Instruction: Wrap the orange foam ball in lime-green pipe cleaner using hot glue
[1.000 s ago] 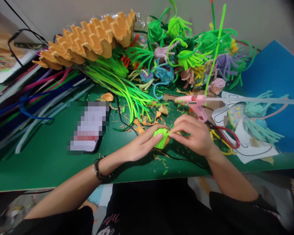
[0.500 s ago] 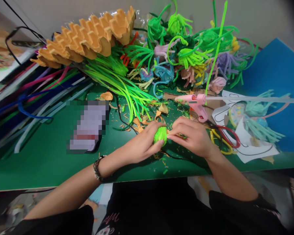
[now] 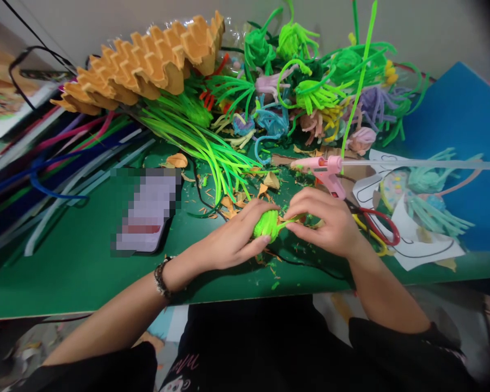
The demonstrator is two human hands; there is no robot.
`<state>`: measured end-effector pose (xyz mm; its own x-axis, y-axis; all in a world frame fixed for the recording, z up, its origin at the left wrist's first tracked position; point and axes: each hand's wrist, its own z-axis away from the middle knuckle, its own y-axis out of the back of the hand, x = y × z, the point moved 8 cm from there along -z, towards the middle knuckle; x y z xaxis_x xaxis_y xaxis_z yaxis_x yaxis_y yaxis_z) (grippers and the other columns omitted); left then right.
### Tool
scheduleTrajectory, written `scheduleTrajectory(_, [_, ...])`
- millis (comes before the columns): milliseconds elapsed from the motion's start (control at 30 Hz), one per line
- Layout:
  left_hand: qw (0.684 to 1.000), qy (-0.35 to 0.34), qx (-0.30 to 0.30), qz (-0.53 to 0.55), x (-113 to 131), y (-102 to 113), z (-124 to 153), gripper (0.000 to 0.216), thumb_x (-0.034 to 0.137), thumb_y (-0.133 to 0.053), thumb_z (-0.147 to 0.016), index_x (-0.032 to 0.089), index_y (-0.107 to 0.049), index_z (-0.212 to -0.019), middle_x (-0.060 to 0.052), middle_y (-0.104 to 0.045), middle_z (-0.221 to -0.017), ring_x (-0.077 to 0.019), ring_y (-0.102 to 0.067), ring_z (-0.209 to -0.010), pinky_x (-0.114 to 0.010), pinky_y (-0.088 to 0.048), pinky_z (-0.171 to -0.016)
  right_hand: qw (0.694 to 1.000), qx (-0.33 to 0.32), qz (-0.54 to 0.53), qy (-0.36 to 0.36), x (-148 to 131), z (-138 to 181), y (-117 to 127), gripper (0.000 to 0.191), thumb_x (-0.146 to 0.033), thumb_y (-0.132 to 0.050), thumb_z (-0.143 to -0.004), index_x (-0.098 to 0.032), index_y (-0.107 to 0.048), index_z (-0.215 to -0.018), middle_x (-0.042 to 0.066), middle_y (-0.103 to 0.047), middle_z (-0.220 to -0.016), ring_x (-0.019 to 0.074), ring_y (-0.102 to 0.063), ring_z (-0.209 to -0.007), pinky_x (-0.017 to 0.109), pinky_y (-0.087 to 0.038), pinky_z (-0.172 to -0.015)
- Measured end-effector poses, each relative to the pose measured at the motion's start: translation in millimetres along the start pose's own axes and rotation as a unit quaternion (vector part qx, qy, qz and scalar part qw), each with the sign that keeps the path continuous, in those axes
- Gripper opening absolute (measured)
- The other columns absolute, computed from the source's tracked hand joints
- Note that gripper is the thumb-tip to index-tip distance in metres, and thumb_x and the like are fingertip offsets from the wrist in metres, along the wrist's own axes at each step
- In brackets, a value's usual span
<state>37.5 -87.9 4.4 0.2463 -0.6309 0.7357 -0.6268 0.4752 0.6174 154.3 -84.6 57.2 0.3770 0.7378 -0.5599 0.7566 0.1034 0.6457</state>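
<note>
Near the front of the green table, my left hand is closed around a lime-green ball of pipe cleaners, thumb below and fingers over the top. My right hand pinches a short lime-green pipe cleaner end that sticks out of the ball's right side. Just beyond my right hand lies a pink glue gun with a long clear glue stick in its back. Scissors with red and yellow handles lie partly behind my right wrist.
A cardboard egg tray leans over bundled green pipe cleaners at the back left. Finished pipe cleaner shapes crowd the back. A phone lies left; a white paper cutout and blue board are at right.
My right hand has drawn slightly away to the right, and more of the pinched pipe cleaner end now shows. The ball has turned and shifted a little left in my left hand.
</note>
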Motion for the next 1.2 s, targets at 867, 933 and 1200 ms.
scheduleTrajectory(867, [0.998,-0.048,-0.032,-0.034,12.4,-2.3,-2.3,0.045,0.026,-0.041,-0.091,0.018,-0.028,-0.134,-0.015,-0.044,-0.120,-0.0255,-0.049,-0.112,-0.044,-0.047,-0.096,1.000,0.013,0.019,0.010,0.9,1.4,-3.6,0.011,-0.024,-0.064,-0.085,-0.017,-0.059,-0.079,0.000,-0.060,-0.075,0.0097,-0.056,-0.069,0.022,-0.046,-0.063])
scheduleTrajectory(933, [0.998,-0.054,-0.030,-0.025,12.7,-2.0,-2.4,0.045,0.027,-0.041,-0.092,0.018,-0.028,-0.134,-0.015,-0.045,-0.119,-0.0253,-0.049,-0.112,-0.043,-0.047,-0.095,1.000,0.012,0.005,0.001,2.7,1.4,-3.0,0.010,-0.024,-0.064,-0.084,-0.017,-0.059,-0.079,0.000,-0.060,-0.075,0.0099,-0.056,-0.069,0.022,-0.046,-0.062])
scheduleTrajectory(1200, [0.997,-0.059,-0.035,0.028,9.7,-2.9,-1.4,0.047,0.029,-0.039,-0.093,0.016,-0.027,-0.136,-0.017,-0.044,-0.123,-0.0261,-0.047,-0.116,-0.045,-0.043,-0.100,0.999,0.001,-0.023,-0.040,9.5,0.7,7.3,0.003,-0.021,-0.063,-0.084,-0.018,-0.063,-0.085,0.001,-0.061,-0.082,0.0122,-0.058,-0.077,0.026,-0.047,-0.069])
